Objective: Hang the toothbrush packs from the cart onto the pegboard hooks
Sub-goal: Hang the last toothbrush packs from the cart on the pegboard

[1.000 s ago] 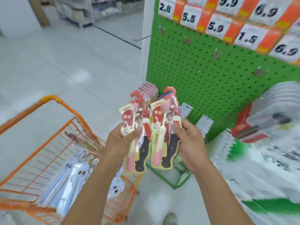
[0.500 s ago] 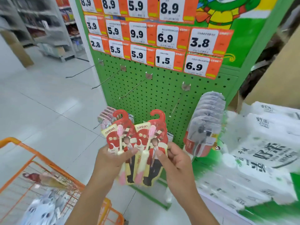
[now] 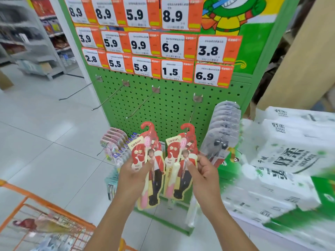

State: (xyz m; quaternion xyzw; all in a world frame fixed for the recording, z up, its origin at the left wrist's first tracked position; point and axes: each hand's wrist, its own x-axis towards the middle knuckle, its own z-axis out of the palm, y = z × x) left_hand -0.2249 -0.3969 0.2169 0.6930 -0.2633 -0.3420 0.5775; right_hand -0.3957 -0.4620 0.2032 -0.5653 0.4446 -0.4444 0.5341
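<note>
Near the green pegboard (image 3: 163,105), two light, stiff toothbrush packs (image 3: 150,165) are pinched mid-card, one per hand (left hand (image 3: 133,175), right hand (image 3: 204,171)); red hanger loops are best guided onto the hooks (image 3: 143,102).

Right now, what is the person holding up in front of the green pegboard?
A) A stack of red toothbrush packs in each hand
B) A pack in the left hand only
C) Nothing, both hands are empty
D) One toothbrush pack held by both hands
A: the left hand grips one stack of red toothbrush packs and the right hand grips a second stack, side by side before the pegboard.
</note>
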